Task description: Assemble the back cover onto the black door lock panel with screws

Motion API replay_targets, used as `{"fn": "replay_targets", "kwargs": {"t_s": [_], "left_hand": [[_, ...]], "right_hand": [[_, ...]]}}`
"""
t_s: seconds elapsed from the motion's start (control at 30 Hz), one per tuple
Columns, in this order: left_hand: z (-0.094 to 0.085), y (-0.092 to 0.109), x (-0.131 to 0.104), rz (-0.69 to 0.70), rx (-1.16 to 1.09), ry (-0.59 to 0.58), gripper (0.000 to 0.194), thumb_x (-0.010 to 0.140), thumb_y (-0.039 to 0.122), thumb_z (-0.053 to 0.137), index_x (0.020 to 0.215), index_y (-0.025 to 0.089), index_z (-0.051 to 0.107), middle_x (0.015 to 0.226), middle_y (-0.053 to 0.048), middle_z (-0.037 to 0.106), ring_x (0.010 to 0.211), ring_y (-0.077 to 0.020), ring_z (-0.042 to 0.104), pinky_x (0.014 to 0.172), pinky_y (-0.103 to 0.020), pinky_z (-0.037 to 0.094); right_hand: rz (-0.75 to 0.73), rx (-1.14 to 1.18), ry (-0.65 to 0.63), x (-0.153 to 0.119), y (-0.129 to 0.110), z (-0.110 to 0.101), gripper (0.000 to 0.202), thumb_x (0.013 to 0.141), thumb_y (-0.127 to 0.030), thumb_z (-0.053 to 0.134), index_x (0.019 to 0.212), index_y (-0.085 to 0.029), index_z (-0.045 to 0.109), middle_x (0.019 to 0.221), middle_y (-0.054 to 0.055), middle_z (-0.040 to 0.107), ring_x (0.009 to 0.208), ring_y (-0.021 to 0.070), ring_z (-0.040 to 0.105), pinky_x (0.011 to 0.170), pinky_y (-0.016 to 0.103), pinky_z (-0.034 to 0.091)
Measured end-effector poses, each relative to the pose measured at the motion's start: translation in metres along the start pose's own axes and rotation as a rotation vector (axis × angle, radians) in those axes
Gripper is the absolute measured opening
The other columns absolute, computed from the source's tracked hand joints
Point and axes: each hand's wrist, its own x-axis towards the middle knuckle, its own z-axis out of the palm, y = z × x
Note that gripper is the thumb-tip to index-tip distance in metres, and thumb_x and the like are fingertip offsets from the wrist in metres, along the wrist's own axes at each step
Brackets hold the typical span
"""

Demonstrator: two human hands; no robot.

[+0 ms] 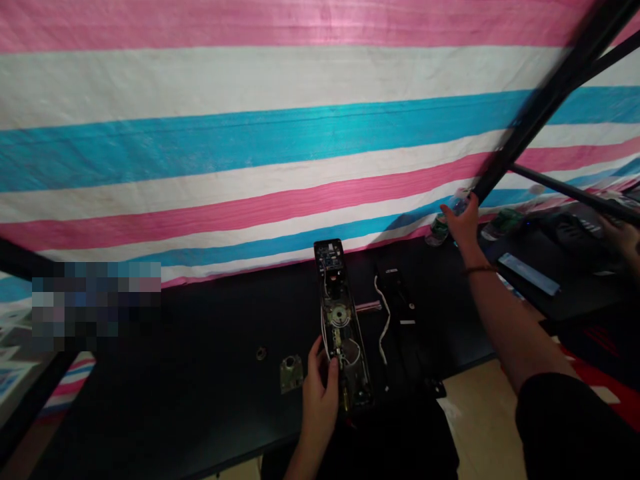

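My left hand (320,395) grips the lower left edge of a long, opened electronic door lock body (339,317), its thumb over the rim and its fingers along the side. A circuit board, white wires and a round metal part show inside the housing. Far off to the right, my right hand (464,225) is around a clear plastic bottle (439,230) with a green label, beside the black frame post. The hand covers part of the bottle. Left of the lock lie a metal plate (291,373) and a small round part (261,353).
Right of the lock are a white cable (385,320), a pinkish ribbon of wires (369,307) and black parts (390,277). Another bottle (503,223) lies farther right. A co-worker's hand (620,233) is at the right edge. A black post (530,127) slants above my right hand.
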Motion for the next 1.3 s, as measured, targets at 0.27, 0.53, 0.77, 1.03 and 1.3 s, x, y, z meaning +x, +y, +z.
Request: {"fn": "replay_targets", "kwargs": {"t_s": [0.27, 0.53, 0.77, 1.03, 1.3], "left_hand": [[-0.042, 0.003, -0.014, 0.121, 0.235, 0.165, 0.045, 0.095, 0.048, 0.054, 0.13, 0.02, 0.057, 0.128, -0.015, 0.069, 0.114, -0.0273, 0.069, 0.101, -0.048, 0.054], [-0.094, -0.005, -0.002, 0.323, 0.674, 0.313, 0.041, 0.091, 0.049, 0.057, 0.117, 0.019, 0.069, 0.116, -0.013, 0.07, 0.113, -0.0328, 0.063, 0.1, -0.054, 0.053], [-0.094, -0.027, -0.007, 0.297, 0.718, 0.263, 0.041, 0.09, 0.047, 0.062, 0.121, 0.022, 0.069, 0.118, -0.011, 0.068, 0.113, -0.0317, 0.062, 0.101, -0.053, 0.052], [-0.116, -0.003, 0.024, 0.303, 0.743, 0.385, 0.036, 0.095, 0.04, 0.053, 0.121, 0.018, 0.067, 0.114, -0.013, 0.063, 0.11, -0.0296, 0.061, 0.1, -0.05, 0.051], [-0.146, -0.001, 0.055, 0.276, 0.8, 0.229, 0.032, 0.085, 0.044, 0.064, 0.105, 0.022, 0.076, 0.105, -0.009, 0.066, 0.101, -0.0293, 0.063, 0.094, -0.049, 0.054]], "right_hand": [[-0.218, 0.215, -0.068, -0.142, -0.085, -0.01, 0.025, 0.095, -0.036, 0.057, 0.11, -0.018, 0.066, 0.103, 0.011, 0.07, 0.093, 0.0243, 0.066, 0.088, 0.039, 0.052], [-0.321, 0.419, -0.638, -0.222, -0.171, -0.003, 0.017, 0.096, -0.024, 0.057, 0.105, -0.018, 0.07, 0.09, 0.006, 0.069, 0.079, 0.0199, 0.066, 0.075, 0.034, 0.052], [-0.311, 0.521, -0.627, -0.288, -0.204, -0.019, 0.016, 0.096, -0.022, 0.056, 0.101, -0.02, 0.071, 0.099, 0.008, 0.069, 0.096, 0.0228, 0.065, 0.086, 0.039, 0.052], [-0.194, 0.573, -0.444, -0.357, -0.224, -0.045, 0.021, 0.096, -0.014, 0.052, 0.107, -0.023, 0.068, 0.109, 0.009, 0.066, 0.103, 0.0231, 0.063, 0.09, 0.041, 0.053], [-0.564, 0.201, -1.049, -0.382, -0.309, -0.026, 0.041, 0.086, -0.021, 0.07, 0.123, -0.005, 0.067, 0.121, 0.024, 0.065, 0.111, 0.0351, 0.061, 0.093, 0.049, 0.056]]}}
